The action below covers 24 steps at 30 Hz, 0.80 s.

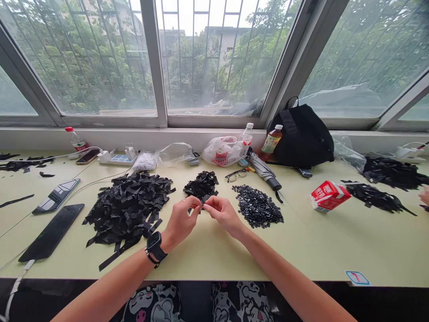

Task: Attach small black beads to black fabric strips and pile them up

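My left hand (182, 219) and my right hand (223, 214) meet fingertip to fingertip above the middle of the table. Both are closed in a pinch on a small black fabric strip (203, 201), mostly hidden by the fingers. Just beyond them lies a small heap of black pieces (203, 182). A large pile of black fabric strips (129, 208) spreads to the left of my left hand. To the right of my right hand is a heap of small, round black snap-like parts with holes (258, 206).
Two phones, one a dark slab (52, 232), lie on the left. Eyeglasses (236, 175), a folded umbrella (263, 170), a plastic bag (221, 151), bottles and a black backpack (303, 134) line the back. A red-white carton (329, 196) stands right. Another person's hand (424, 196) shows at the right edge.
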{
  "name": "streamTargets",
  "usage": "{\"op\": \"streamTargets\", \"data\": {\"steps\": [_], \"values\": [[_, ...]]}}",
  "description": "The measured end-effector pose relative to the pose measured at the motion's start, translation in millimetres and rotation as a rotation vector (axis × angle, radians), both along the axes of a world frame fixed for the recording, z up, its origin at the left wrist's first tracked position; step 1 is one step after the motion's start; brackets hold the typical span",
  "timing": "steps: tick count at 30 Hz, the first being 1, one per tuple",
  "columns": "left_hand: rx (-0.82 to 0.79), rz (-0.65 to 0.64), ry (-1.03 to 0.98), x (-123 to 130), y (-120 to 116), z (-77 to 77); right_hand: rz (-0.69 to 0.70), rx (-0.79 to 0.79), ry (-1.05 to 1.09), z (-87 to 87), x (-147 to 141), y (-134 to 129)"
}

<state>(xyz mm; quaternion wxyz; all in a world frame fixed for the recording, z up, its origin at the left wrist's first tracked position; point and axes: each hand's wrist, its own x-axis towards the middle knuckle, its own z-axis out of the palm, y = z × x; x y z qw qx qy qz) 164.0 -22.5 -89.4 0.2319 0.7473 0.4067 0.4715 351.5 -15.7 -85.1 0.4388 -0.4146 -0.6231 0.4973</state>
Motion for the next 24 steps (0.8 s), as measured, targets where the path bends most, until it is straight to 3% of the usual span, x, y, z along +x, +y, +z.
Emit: {"op": "streamTargets", "data": {"steps": [6, 11, 16, 19, 24], "values": [[-0.032, 0.008, 0.005, -0.3, -0.1, 2.5, 0.010, -0.009, -0.006, -2.3, -2.0, -0.3], [-0.195, -0.021, -0.210, -1.4, 6.8, 4.9, -0.090, 0.225, -0.133, 2.4, -2.9, -3.2], [-0.300, -0.102, -0.298, -1.9, 8.6, 5.9, 0.016, 0.341, -0.251, 8.6, 0.4, -3.1], [-0.270, -0.081, -0.215, -4.2, 6.1, 13.1, 0.018, 0.322, -0.239, 9.8, 5.9, -1.3], [-0.104, 0.076, 0.126, -25.3, -14.0, 32.6, 0.133, 0.188, -0.275, 7.2, 15.4, 1.6]]}}
